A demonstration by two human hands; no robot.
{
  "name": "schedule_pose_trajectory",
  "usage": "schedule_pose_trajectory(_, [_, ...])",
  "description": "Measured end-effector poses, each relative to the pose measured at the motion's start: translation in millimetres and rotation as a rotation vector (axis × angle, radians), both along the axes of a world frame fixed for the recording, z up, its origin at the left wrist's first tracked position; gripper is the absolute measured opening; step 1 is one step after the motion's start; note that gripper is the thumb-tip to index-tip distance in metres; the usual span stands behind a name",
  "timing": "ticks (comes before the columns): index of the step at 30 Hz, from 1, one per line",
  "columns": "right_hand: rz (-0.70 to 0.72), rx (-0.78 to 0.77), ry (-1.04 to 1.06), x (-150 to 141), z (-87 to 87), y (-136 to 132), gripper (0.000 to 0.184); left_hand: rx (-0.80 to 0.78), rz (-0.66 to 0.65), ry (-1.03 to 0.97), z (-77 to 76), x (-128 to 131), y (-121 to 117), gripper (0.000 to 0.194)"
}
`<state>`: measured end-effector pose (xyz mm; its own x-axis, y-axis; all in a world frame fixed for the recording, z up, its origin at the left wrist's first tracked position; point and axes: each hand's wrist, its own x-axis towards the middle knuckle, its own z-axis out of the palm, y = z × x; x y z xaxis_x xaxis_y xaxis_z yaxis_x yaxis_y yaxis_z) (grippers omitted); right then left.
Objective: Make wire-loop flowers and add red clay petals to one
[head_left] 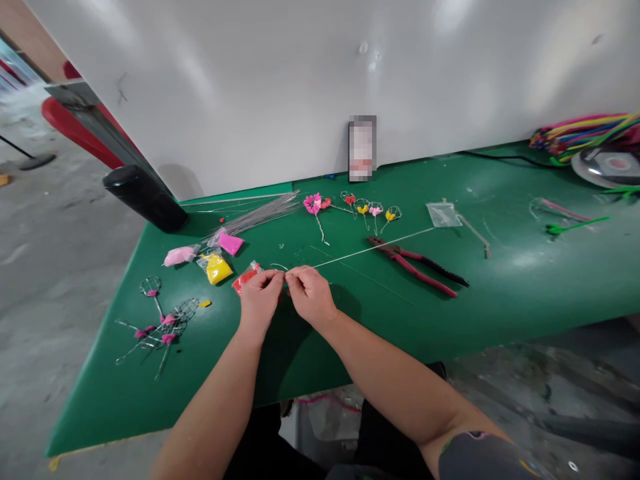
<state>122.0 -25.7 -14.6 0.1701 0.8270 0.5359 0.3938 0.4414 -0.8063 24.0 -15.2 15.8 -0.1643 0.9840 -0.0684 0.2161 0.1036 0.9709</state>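
My left hand (pixel 261 297) and my right hand (pixel 313 293) meet over the green table, both closed in a pinch on one thin metal wire (pixel 373 248). The wire runs from my fingertips out to the right, and a short curved end shows above my left hand. Partly behind my left hand lies a small clear bag of red clay-like material (pixel 245 277). Bags of yellow (pixel 219 268), magenta (pixel 231 243) and pale pink (pixel 180 255) material rest beyond it. Pliers with red handles (pixel 419 267) lie right of my hands.
Several wire pieces with pink parts (pixel 167 323) lie at the left. Small wire flowers (pixel 370 209) and a bundle of straight wires (pixel 260 217) are farther back. A phone (pixel 363 148) leans on the white panel (pixel 280 87). Coloured pipe cleaners (pixel 590 133) lie at the far right.
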Motion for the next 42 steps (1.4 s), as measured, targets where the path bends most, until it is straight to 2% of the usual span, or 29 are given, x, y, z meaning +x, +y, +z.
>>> schedule_pose_trajectory(7, [0.014,0.074,-0.081,1.2,-3.3,0.8,0.023,-0.074,-0.008,-0.179,-2.3,0.1,0.7,0.01])
schedule_pose_trajectory(13, [0.009,-0.001,-0.103,-0.4,-2.1,-1.3,0.023,-0.08,0.058,-0.282,-6.0,4.1,-0.9,0.014])
schedule_pose_trajectory(22, [0.044,-0.071,-0.06,-0.9,0.3,-1.8,0.023,-0.07,0.085,-0.323,-4.7,7.3,-2.8,0.012])
schedule_pose_trajectory(28, [0.057,-0.056,-0.023,-0.6,0.6,-0.9,0.022,-0.135,0.098,-0.394,-2.4,6.8,-2.3,0.015])
schedule_pose_trajectory(35, [0.079,-0.08,-0.043,0.5,2.2,-1.6,0.023,-0.054,0.073,-0.321,-4.5,5.1,-1.1,0.012])
schedule_pose_trajectory(42, [0.052,-0.061,-0.081,-0.5,-0.7,-2.0,0.022,-0.07,0.112,-0.333,-3.1,7.6,-0.9,0.012])
